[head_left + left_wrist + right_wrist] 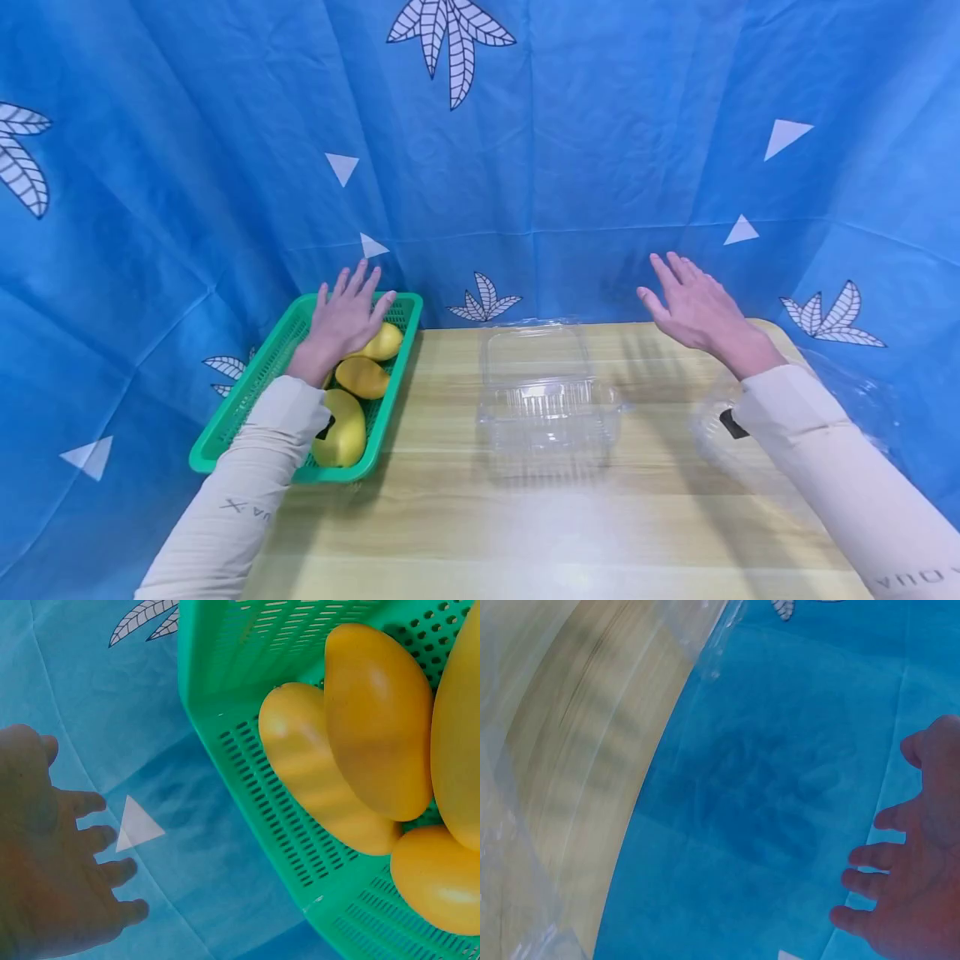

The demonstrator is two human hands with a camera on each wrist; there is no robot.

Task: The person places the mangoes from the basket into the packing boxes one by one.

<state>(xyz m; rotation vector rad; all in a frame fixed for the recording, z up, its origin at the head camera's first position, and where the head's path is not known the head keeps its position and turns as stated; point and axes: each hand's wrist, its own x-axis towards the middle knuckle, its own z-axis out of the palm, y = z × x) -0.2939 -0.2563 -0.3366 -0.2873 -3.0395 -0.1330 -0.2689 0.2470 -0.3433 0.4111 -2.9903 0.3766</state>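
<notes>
My left hand (343, 317) hovers over the green plastic basket (402, 375), fingers spread and nothing held. Several yellow mangoes (379, 720) lie in that basket, partly hidden by my forearm in the head view. With its fingers extended, my right hand (693, 310) is raised above the table's far right part and holds nothing. Between the hands, a clear plastic clamshell box (551, 417) stands on the table with its lid (536, 354) tipped back toward the curtain. The right wrist view shows the right hand (919, 855) against blue cloth.
More clear plastic packaging (855, 392) lies at the right end of the wooden table (450, 517), partly behind my right sleeve (825, 450). A blue curtain (585, 150) with white leaves and triangles hangs behind the table and down both sides.
</notes>
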